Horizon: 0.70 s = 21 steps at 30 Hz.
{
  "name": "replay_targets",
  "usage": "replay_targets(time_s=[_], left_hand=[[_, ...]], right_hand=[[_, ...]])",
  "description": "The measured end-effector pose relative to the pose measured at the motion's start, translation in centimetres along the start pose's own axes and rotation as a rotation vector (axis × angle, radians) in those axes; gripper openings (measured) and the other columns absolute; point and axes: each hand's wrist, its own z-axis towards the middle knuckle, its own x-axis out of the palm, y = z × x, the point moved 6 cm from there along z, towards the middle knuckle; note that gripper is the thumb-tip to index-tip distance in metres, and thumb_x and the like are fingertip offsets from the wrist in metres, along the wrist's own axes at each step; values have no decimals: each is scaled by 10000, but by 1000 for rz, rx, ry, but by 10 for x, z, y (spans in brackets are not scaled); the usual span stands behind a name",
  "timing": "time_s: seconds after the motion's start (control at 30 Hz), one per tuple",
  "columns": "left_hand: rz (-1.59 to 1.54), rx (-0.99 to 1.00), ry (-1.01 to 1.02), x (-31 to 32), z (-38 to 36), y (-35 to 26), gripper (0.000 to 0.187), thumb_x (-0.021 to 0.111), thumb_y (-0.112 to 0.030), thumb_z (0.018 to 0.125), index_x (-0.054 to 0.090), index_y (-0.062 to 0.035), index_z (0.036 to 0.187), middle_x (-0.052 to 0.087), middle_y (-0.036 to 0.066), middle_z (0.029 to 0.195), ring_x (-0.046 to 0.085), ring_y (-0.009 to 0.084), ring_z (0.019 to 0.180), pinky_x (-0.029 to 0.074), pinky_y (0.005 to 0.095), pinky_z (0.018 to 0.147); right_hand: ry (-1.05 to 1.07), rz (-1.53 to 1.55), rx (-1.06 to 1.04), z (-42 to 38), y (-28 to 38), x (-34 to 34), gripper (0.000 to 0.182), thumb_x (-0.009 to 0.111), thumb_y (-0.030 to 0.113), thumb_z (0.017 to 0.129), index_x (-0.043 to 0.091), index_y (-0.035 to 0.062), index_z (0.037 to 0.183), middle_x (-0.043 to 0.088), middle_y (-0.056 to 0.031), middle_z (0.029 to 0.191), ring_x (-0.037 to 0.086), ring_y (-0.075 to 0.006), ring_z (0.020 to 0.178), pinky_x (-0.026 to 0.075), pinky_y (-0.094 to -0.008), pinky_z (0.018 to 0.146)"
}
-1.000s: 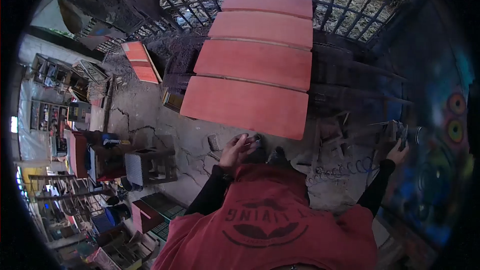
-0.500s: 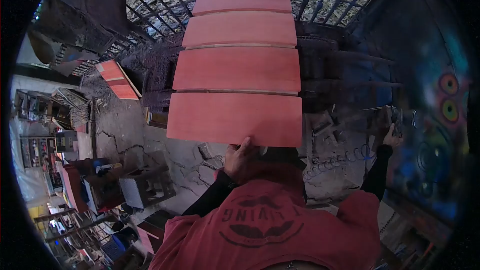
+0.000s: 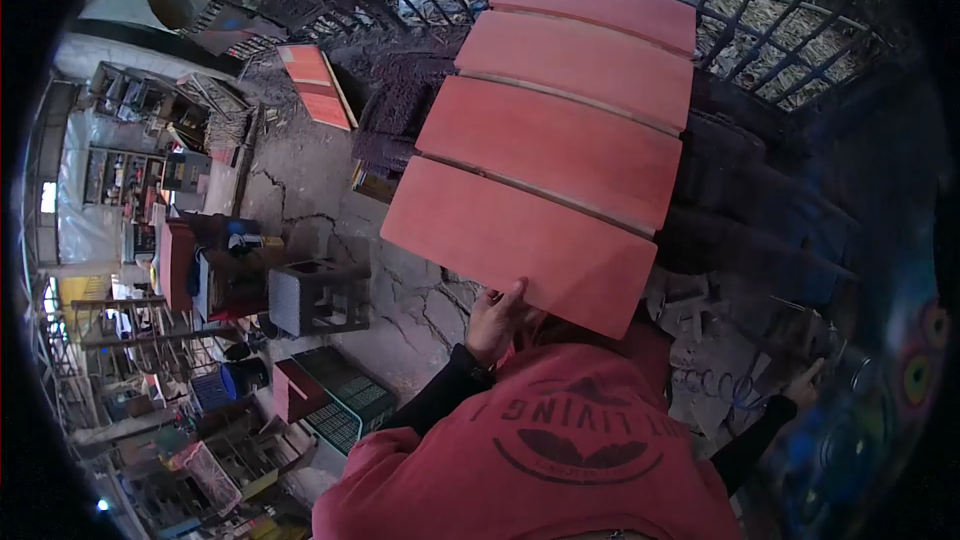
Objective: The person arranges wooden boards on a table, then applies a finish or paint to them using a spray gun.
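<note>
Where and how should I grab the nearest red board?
I'd pinch the nearest board at its near long edge, coming from your own side, thumb above and fingers below, as your left grip has it. It's flat and that edge faces you; only a narrow gap parts its far edge from the next board.

From here I can't make out what, if anything, the right hand (image 3: 804, 385) holds (too dim and blurred); beyond the left hand (image 3: 495, 326), the board (image 3: 520, 240) hides some fingertips.

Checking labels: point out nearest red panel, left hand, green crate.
Nearest red panel (image 3: 520, 245), head view, middle of its face.
Left hand (image 3: 494, 328), head view, its middle.
Green crate (image 3: 352, 406), head view, grid side.
</note>
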Motion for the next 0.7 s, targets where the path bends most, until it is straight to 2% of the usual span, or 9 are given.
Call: replay_targets(time_s=[0.03,0.07,0.13,0.17,0.33,0.4,0.43,0.53,0.7], left_hand=[[17,34,-35,0,-2,-5,297,570,-197,880,475,-49,1118,566,89,1039,595,200,909,504,323,710],[30,66,-67,-1,-3,-8,289,550,-192,890,480,-45,1129,567,87,1064,581,198,937,487,346,766],[38,62,-52,-6,-1,-6,307,570,-183,880,472,-48,1138,563,66,1080,595,206,939,514,342,758],[33,52,-55,-7,-2,-4,303,567,-182,882,475,-52,1139,564,69,1088,598,206,938,513,342,761],[-4,71,-65,-3,-5,-4,276,563,-183,885,493,-59,1122,572,71,1089,607,209,930,513,331,757],[-26,87,-82,-4,-5,-4,248,560,-178,886,507,-61,1098,580,69,1075,613,203,916,520,324,742],[-27,88,-77,-3,-5,-3,248,560,-178,886,507,-61,1098,580,69,1075,613,203,916,520,324,742],[-28,109,-98,-7,-7,-2,228,556,-171,888,514,-58,1082,588,66,1055,618,191,896,529,316,720],[-72,121,-117,-8,-8,1,223,558,-164,886,515,-55,1075,592,65,1036,622,177,861,536,302,684]], right_hand=[[145,7,236,-5,-1,-8,638,565,522,806,584,-49,1089,595,-183,1102,561,-299,1008,429,-353,875],[147,1,236,-3,6,-20,638,565,522,806,584,-49,1089,595,-183,1102,561,-299,1008,429,-353,875],[124,-28,175,1,23,-40,540,556,463,838,608,-20,1074,610,-163,1085,574,-266,987,438,-353,851],[235,141,53,-3,45,-46,451,532,370,880,579,-3,1130,606,-155,1088,578,-232,974,494,-336,765],[224,370,-201,15,70,-43,372,515,207,907,499,1,1216,596,-127,1072,584,-184,933,541,-246,584],[485,769,147,-1,110,-28,320,497,209,919,533,13,1170,590,-103,1085,585,-153,915,531,-246,587],[506,786,127,-10,139,-28,303,476,225,931,546,17,1140,584,-86,1108,581,-126,906,521,-238,579],[664,886,79,-22,184,-17,333,472,236,932,520,6,1168,585,-73,1112,581,-129,903,517,-239,583],[647,869,-18,-30,223,1,329,467,151,930,450,-14,1214,579,-151,1113,604,-185,863,537,-252,537]])
